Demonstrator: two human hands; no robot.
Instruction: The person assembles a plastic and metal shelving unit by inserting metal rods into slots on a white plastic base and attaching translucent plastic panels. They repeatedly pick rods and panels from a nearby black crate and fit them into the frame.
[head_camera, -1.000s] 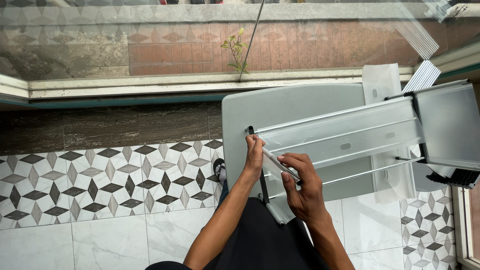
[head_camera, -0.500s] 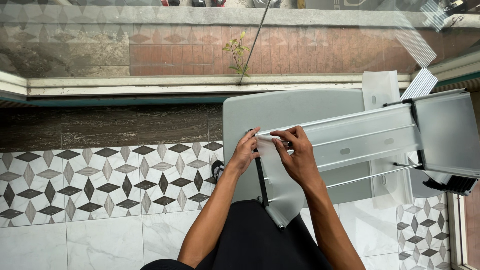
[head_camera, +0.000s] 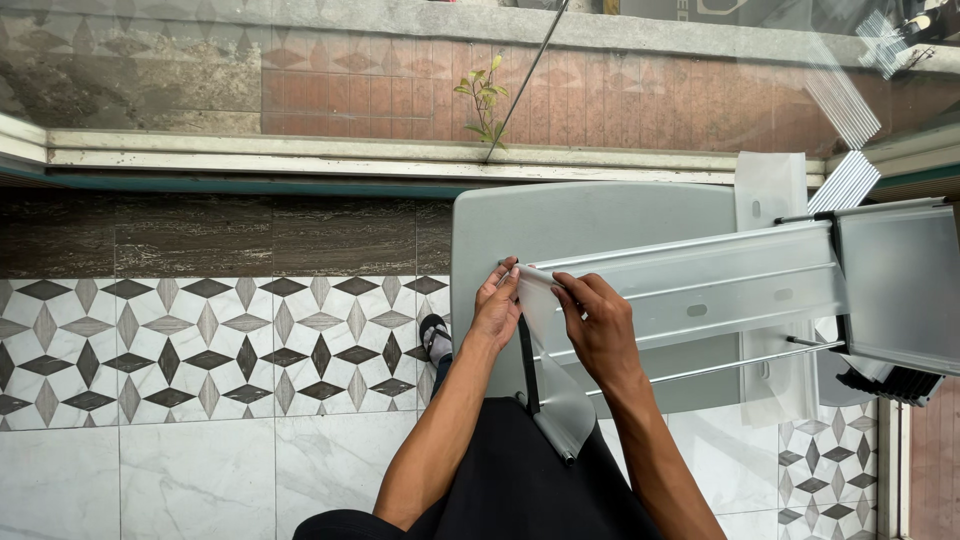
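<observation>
Seen from above, on a grey table set against a low window ledge: a long pale-grey metal frame with slotted rails, lying across the table from its middle out past the right edge, tilted slightly upward to the right. Left hand at the frame's near end, fingertips pinched on the corner where a strip of clear protective film lifts off the metal; grip closed on that film edge. Right hand just beside it, knuckles up, thumb and forefinger likewise clenched on the film at the same end of the rail, both hands nearly touching. Film hanging loose from the pinch, curling down over the table edge toward the lap, alongside a dark narrow bar standing nearly upright below the hands. Under the frame, a thin metal rod running parallel to the rails. At the far right, a broader grey panel joined to the frame, with a black ribbed part beneath it. Below the table, a patterned tile floor with dark diamonds, and a sandalled foot just left of the table edge. Beyond the ledge, a small green plant against reddish brick paving.
</observation>
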